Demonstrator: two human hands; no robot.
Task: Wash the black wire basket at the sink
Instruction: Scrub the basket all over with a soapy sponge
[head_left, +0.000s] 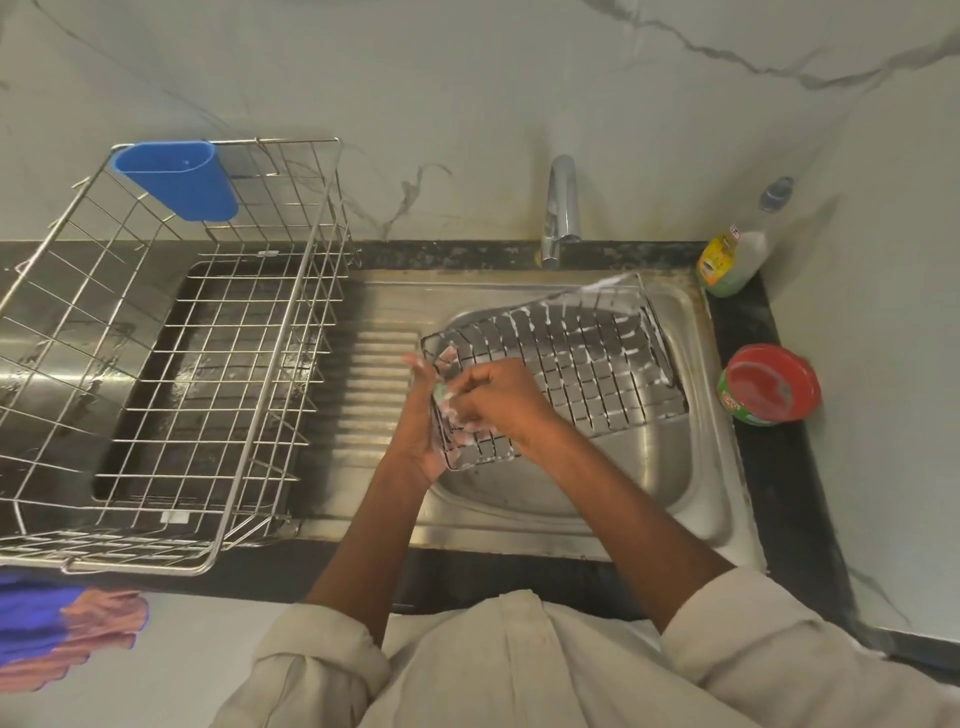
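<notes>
The black wire basket (582, 358) lies tilted over the steel sink bowl (670, 483), its grid streaked with white foam. My left hand (423, 431) holds the basket's near left edge, fingers behind the wires. My right hand (498, 397) has its fingers curled around a small greenish scrubber (443, 392), pressed against the wires at that same edge. Foam covers the fingertips of both hands. The scrubber is mostly hidden by my fingers.
A large steel dish rack (171, 353) with a blue cutlery cup (179, 179) stands on the left drainboard. The tap (561, 208) rises behind the sink. A dish-soap bottle (732, 254) and a red-lidded tub (769, 387) sit on the right counter.
</notes>
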